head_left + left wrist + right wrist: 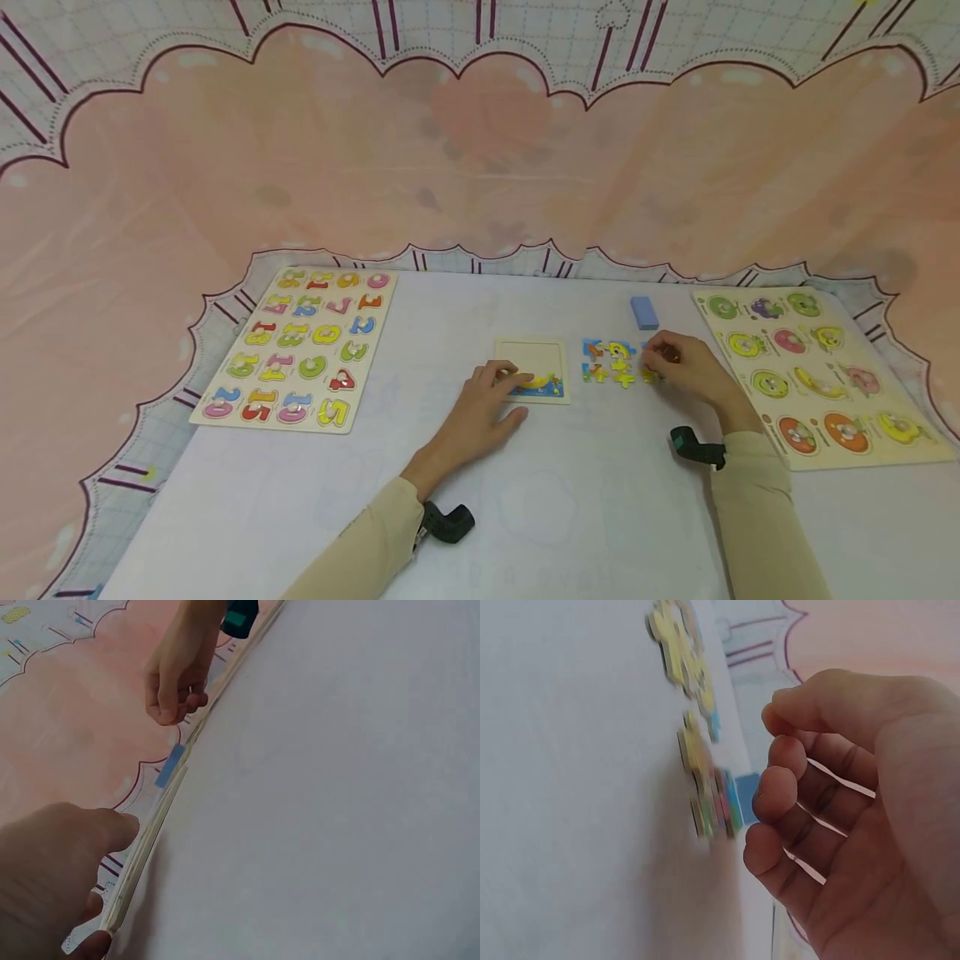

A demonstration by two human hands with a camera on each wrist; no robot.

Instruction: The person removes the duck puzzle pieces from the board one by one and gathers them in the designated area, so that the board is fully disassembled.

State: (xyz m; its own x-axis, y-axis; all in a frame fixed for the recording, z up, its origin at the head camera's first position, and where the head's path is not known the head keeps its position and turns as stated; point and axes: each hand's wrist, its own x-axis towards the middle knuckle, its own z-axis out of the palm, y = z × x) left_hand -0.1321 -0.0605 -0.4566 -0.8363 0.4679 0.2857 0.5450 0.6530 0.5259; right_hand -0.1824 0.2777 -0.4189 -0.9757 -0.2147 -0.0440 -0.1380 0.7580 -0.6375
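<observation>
Head view: pieces (619, 351) lie just right of the board (528, 354), nearest your right hand (690, 367). Left wrist: your left hand (56, 859) rests, ungripping, at the board's edge. Right wrist: your fingers (775, 793) curl loosely, apparently empty, beside the pieces.

soft light, dim wrist views, the right one blurring puzzle pieces (673, 649)

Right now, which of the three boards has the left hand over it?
The small, mostly unfilled board in the middle; the left hand extends over it. The larger number board and fruit board lie apart.
</observation>
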